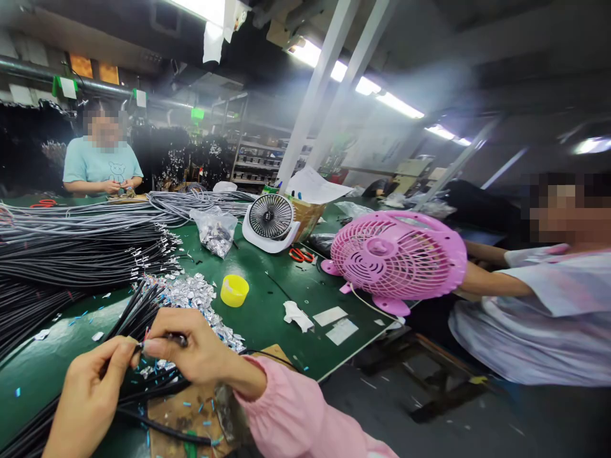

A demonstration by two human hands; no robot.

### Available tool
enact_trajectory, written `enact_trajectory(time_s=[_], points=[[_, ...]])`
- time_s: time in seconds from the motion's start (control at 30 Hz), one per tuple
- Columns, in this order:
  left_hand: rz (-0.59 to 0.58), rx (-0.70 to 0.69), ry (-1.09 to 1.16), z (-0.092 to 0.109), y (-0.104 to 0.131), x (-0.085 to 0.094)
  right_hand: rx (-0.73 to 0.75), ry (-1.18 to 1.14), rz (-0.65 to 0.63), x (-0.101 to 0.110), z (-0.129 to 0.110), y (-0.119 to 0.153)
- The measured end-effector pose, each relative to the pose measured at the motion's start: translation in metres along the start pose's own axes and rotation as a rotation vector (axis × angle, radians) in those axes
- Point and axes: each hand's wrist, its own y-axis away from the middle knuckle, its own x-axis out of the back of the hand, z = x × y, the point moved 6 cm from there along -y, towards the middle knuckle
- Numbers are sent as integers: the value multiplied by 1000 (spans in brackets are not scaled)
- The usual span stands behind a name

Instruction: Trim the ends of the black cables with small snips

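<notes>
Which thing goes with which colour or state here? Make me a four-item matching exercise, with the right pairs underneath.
1. Larger fan
2. Right hand
3. Ring-shaped item
4. Smaller fan

A. Yellow
B. White body, dark grille
C. Pink
D. Fingertips close to those of the left hand

Pairs: 1-C, 2-D, 3-A, 4-B

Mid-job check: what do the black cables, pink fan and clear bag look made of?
Black cables: probably sheathed in plastic or rubber; smooth-looking, with a slight sheen along their lengths.
Pink fan: likely moulded plastic, semi-gloss; solid pink colour, rounded edges.
Clear bag: apparently thin plastic film, glossy; it is see-through and crinkled.
</notes>
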Motion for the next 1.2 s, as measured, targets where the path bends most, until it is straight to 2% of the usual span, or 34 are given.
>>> enact_trajectory(time_s=[0.07,0.13,0.2,0.27,0.33,0.37,0.43,0.5,0.57,0.63,0.7,0.73,0.8,0.87,0.97,1.1,1.2], points=[[-144,81,70,-1,-1,-9,-194,-282,-73,-7,10,-2],[-207,156,141,-6,-1,-15,-271,-315,-71,-8,12,-2],[-139,209,198,-11,0,-17,-152,-13,30,0,3,-4],[-47,244,222,-15,2,-16,75,439,86,2,-14,-1],[-17,262,217,-16,4,-16,238,732,36,-5,-24,3],[-34,266,211,-16,4,-16,248,747,11,-8,-24,4],[-117,258,198,-16,3,-18,102,500,4,-6,-17,1],[-192,234,195,-16,3,-20,-188,77,48,-3,0,-1],[-186,193,211,-16,3,-19,-441,-237,123,-2,14,-1],[-127,167,237,-18,4,-17,-538,-356,289,6,20,-1],[-82,182,244,-20,5,-14,-526,-330,467,20,19,1],[-83,197,238,-21,5,-14,-508,-281,511,24,16,2],[-91,220,220,-20,5,-12,-458,-146,443,24,8,1],[-71,221,206,-16,4,-10,-378,-56,291,15,0,-1],[-41,233,190,-10,3,-9,-326,-102,160,5,-2,0],[-16,273,193,-9,4,-10,-437,-266,141,6,9,1],[12,291,213,-9,5,-8,-413,-274,190,12,6,-1]])
